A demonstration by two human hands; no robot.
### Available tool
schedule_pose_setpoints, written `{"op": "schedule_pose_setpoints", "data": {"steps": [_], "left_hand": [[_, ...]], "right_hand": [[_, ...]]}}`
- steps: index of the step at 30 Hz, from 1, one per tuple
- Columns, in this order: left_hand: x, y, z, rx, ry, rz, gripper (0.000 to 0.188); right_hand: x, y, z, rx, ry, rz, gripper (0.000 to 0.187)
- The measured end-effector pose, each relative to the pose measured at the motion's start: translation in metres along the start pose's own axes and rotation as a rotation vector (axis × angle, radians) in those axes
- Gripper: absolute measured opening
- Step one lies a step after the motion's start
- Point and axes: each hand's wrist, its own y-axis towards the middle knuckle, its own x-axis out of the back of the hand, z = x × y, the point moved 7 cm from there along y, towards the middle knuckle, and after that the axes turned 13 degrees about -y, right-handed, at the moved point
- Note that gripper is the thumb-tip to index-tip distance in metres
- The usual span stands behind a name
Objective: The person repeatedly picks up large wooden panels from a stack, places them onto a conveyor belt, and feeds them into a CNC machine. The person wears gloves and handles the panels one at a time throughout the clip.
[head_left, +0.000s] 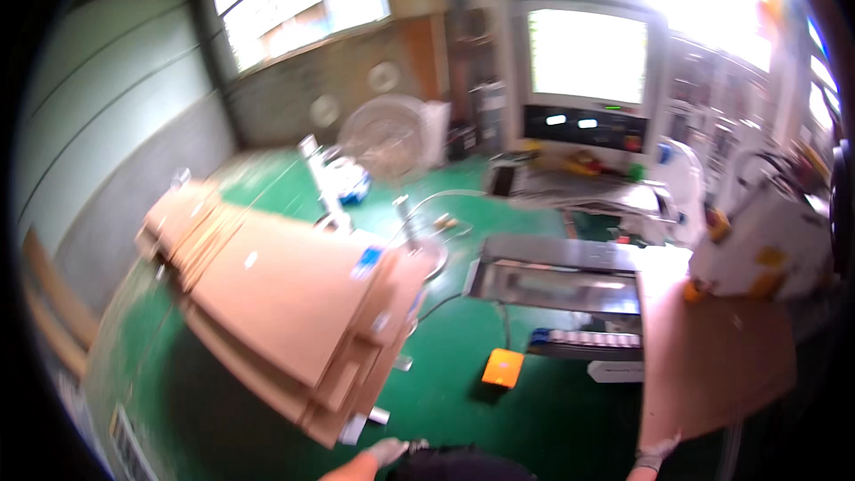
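Note:
My right hand point(657, 452), in what looks like a light glove, grips the near edge of a flat brown cardboard sheet point(717, 374). That sheet lies on the machine bed at the right, its far side under a white and yellow machine head point(757, 245). Low in the middle, my left hand point(389, 452) is beside my dark clothing, also pale as if gloved. Its fingers are blurred, so whether it holds anything is unclear. Left of it lies a large stack of flat cardboard sheets point(276, 276).
A dark metal machine table point(561, 287) adjoins the sheet. Below it, an orange foot pedal point(503, 368) sits on the green floor point(445, 347), cable attached. Farther back are a control cabinet with a bright screen point(588, 53), a round fan point(385, 138) and a stand point(411, 232).

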Motion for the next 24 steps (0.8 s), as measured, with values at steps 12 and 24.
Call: {"op": "schedule_pose_setpoints", "data": {"steps": [12,24], "left_hand": [[0.156,-0.037,0.07,0.319,-1.654,-0.749,0.043],[0.216,-0.06,0.112,0.222,-2.255,-0.852,0.044]], "right_hand": [[-0.076,-0.069,-0.237,-0.466,-0.507,0.319,0.048],[-0.154,-0.267,-0.39,0.311,-1.891,1.616,0.028]]}}
